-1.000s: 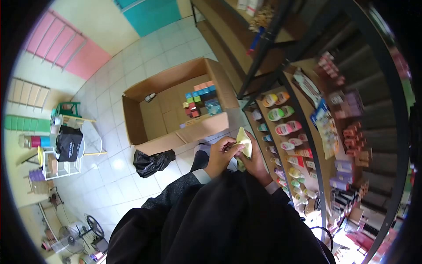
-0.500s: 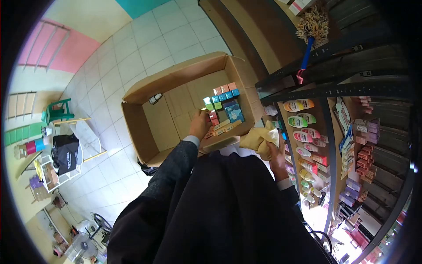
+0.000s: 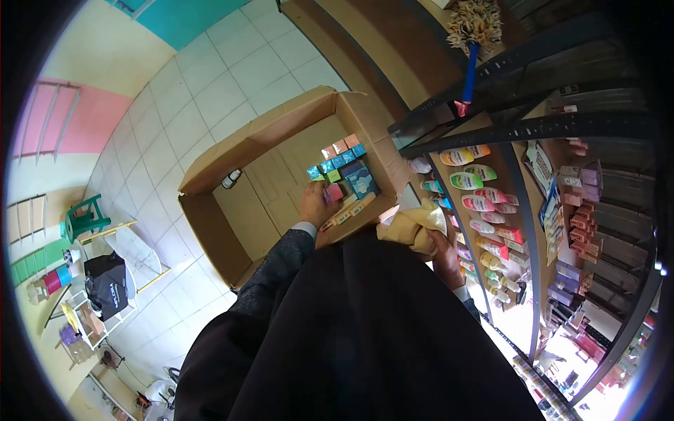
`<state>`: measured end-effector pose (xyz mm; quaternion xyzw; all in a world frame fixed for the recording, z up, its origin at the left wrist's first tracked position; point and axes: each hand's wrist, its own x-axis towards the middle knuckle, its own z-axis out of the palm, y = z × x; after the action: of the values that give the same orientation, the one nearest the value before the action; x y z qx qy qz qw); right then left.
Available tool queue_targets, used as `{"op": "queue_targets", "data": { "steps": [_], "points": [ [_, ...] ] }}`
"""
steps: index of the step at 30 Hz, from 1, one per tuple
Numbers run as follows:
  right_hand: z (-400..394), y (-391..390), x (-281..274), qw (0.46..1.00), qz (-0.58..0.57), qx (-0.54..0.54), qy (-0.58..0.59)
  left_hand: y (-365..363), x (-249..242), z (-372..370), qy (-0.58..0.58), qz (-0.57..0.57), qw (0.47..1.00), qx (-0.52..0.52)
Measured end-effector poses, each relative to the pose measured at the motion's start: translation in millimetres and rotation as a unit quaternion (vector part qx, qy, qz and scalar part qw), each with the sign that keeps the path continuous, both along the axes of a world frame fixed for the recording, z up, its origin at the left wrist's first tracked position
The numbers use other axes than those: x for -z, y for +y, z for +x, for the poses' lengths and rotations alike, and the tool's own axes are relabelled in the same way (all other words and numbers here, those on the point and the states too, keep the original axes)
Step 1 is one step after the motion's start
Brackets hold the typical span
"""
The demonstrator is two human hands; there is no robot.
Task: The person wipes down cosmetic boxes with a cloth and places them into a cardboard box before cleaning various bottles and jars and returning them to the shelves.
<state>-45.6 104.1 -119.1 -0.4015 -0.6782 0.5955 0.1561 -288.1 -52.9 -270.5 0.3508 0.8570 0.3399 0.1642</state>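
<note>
- While the left hand [image 3: 316, 205] is lowered into the cardboard box [image 3: 210, 231], a small pink carton [image 3: 335, 191] is gripped, beside the other colourful cartons [image 3: 344, 158].
- A yellow cloth [image 3: 411, 228] is kept bunched in the closed right hand [image 3: 444, 254], clear of the box, beside the shelf [image 3: 509, 189] of bottles.
</note>
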Motion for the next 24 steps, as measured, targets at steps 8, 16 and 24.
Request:
{"op": "queue_targets", "data": {
  "steps": [8,16,24],
  "points": [
    [-56.8,11.0,-99.9,0.963,0.26,-0.07,-0.002,34.6,-182.9,25.2,-0.086,0.247,0.962,0.078],
    [-45.8,-4.6,-170.7,0.823,0.553,-0.13,-0.009,55.4,-273.7,51.7,0.043,0.367,0.915,0.162],
    [7.6,21.6,-167.3,0.862,0.501,0.05,-0.066,60.6,-284.8,67.3,-0.029,0.384,0.902,0.196]
  ]
}}
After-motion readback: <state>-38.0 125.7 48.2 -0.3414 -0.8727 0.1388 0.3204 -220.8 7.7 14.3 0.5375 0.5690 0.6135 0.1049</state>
